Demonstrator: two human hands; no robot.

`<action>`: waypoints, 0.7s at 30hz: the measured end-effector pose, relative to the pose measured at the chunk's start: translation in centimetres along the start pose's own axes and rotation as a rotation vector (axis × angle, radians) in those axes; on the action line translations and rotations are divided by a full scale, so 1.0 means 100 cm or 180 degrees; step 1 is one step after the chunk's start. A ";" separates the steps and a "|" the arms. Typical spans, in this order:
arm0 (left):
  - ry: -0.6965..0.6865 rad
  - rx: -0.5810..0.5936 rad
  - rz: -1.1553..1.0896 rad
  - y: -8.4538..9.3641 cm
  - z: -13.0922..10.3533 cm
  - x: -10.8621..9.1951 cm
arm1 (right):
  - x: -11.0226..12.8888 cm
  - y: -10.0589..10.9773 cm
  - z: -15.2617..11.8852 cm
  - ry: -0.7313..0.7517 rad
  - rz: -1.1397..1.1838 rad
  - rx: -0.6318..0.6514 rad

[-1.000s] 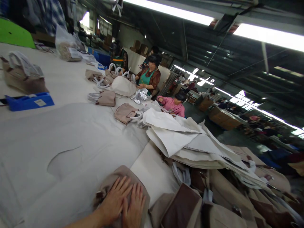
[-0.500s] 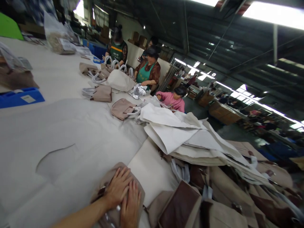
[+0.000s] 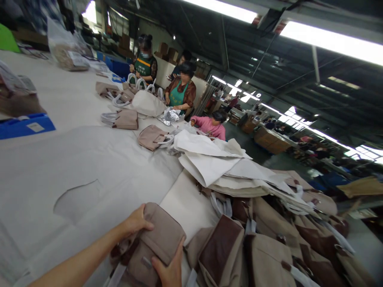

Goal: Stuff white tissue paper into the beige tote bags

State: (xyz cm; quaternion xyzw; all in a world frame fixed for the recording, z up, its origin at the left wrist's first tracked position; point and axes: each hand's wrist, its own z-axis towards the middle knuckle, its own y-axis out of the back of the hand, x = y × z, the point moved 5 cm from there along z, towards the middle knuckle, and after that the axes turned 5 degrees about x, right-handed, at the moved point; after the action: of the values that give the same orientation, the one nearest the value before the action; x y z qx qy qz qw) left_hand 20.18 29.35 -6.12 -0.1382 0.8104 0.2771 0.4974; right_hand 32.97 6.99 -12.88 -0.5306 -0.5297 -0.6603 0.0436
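A taupe bag (image 3: pixel 161 235) with a brown part and a small metal plate lies at the lower middle of the head view, between my two hands. My left hand (image 3: pixel 139 221) grips its upper left edge, the thumb on the fabric and the fingers behind. My right hand (image 3: pixel 172 265) holds the lower right side, thumb on the front and fingers along the edge. White-wrapped straps hang below the bag, partly cut off by the frame. More taupe and brown bags (image 3: pixel 221 247) are heaped just to the right.
White sheets (image 3: pixel 209 159) lie stacked over the bag heap. Small pink-beige bags (image 3: pixel 154 137) rest farther along the white table (image 3: pixel 119 167). A blue tray (image 3: pixel 26 126) sits at left. Several people work at the far side, one in a pink top (image 3: pixel 211 125).
Both hands lay flat on top of the bag; now they have parted and grip its opposite sides. The bag's front is raised into view. The camera view has shifted slightly.
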 end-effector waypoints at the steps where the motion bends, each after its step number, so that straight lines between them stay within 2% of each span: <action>1: 0.0021 0.0222 -0.0517 -0.002 -0.011 -0.005 | 0.014 0.013 -0.002 -0.0017 0.0062 0.0050; 3: 0.0011 0.0598 -0.1445 -0.003 -0.034 -0.011 | 0.035 0.038 -0.006 -0.0008 0.0108 0.0007; 4: -0.0038 0.0608 -0.1678 0.000 -0.043 -0.009 | 0.041 0.046 -0.008 0.0076 0.0100 -0.0110; 6: -0.0066 0.0215 -0.1482 0.007 -0.053 0.008 | 0.042 0.046 -0.014 0.0215 0.0083 -0.0311; 8: 0.0169 -0.0237 -0.0736 0.012 -0.054 0.031 | 0.028 0.026 -0.015 0.0075 0.0097 -0.0206; 10: 0.0537 -0.0444 0.0342 0.011 -0.049 0.041 | 0.007 0.002 -0.011 -0.0261 0.0083 0.0287; 11: 0.0554 -0.0524 0.0936 0.010 -0.045 0.036 | -0.002 -0.004 -0.007 -0.0341 0.0044 0.0518; 13: 0.0045 -0.0769 0.1960 0.003 -0.039 0.006 | -0.011 -0.001 0.002 -0.0183 0.0011 0.0711; 15: -0.0855 -0.0896 0.2525 -0.018 -0.039 -0.029 | -0.011 0.013 0.008 0.0129 0.0118 0.0523; 17: -0.1730 -0.0713 0.2728 -0.052 -0.044 -0.046 | -0.010 0.022 0.006 0.0279 0.0220 0.0083; 19: -0.2339 -0.0249 0.2843 -0.090 -0.046 -0.042 | -0.012 0.014 -0.003 0.0238 0.0114 -0.0344; 21: -0.2456 0.0156 0.2859 -0.118 -0.037 -0.026 | -0.019 -0.009 -0.014 0.0206 -0.0199 -0.0553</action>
State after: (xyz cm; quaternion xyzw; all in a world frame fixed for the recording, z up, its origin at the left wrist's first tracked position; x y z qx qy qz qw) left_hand 24.55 17.53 -6.15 0.3406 0.5563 0.4719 0.5932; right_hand 32.31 5.37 -14.74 -0.4939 -0.4850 -0.7216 -0.0061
